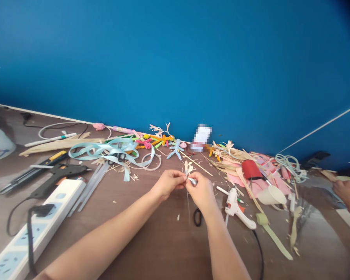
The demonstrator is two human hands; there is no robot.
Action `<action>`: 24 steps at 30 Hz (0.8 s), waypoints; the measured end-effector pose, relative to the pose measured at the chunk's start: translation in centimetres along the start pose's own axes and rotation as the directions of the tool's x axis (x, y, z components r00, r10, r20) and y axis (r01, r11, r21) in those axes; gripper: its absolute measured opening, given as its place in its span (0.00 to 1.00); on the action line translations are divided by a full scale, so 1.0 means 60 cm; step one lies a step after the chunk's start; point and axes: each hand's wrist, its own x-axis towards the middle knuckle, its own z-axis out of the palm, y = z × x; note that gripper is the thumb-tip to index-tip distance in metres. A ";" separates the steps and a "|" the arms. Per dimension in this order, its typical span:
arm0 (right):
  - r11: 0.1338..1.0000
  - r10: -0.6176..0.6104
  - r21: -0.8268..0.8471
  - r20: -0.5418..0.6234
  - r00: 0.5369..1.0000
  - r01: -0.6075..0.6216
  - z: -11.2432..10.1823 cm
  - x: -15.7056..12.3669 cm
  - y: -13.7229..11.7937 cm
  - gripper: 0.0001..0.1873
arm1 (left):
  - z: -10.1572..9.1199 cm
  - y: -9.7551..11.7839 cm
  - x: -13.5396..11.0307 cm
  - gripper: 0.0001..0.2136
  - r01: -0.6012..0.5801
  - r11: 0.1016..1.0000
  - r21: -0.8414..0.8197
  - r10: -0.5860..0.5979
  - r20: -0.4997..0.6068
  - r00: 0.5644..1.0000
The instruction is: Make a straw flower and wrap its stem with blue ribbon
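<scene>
A small flower of pale, dry husk-like strips stands upright between my hands, its strips fanning out above the fingertips. My left hand is closed, pinching its base from the left. From the right, my right hand is closed at the same base. A shiny silvery piece shows at the right fingers; I cannot tell what it belongs to. Below them hangs a thin clear strip. Beside my right wrist is a black loop like a scissors handle, partly hidden by the hand.
Left lie a power strip, a black glue gun, a cutter knife and light-blue ribbon. Right are a white glue gun, a red spool, a white cup and green ribbon. Another person's hand is far right.
</scene>
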 end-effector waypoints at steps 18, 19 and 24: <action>0.984 -0.158 -0.096 -0.114 0.981 0.148 0.003 -0.018 -0.011 0.02 | 0.006 0.007 -0.009 0.10 -0.105 0.993 -0.054 0.102 -0.062 0.993; 0.985 -0.157 -0.095 -0.119 0.981 0.146 0.003 -0.019 -0.012 0.03 | 0.008 0.009 -0.011 0.10 -0.114 0.992 -0.058 0.110 -0.064 0.992; 0.984 -0.141 -0.133 -0.183 0.973 0.117 0.011 -0.022 -0.014 0.04 | 0.016 0.009 -0.017 0.09 -0.135 0.989 -0.052 0.129 -0.100 0.987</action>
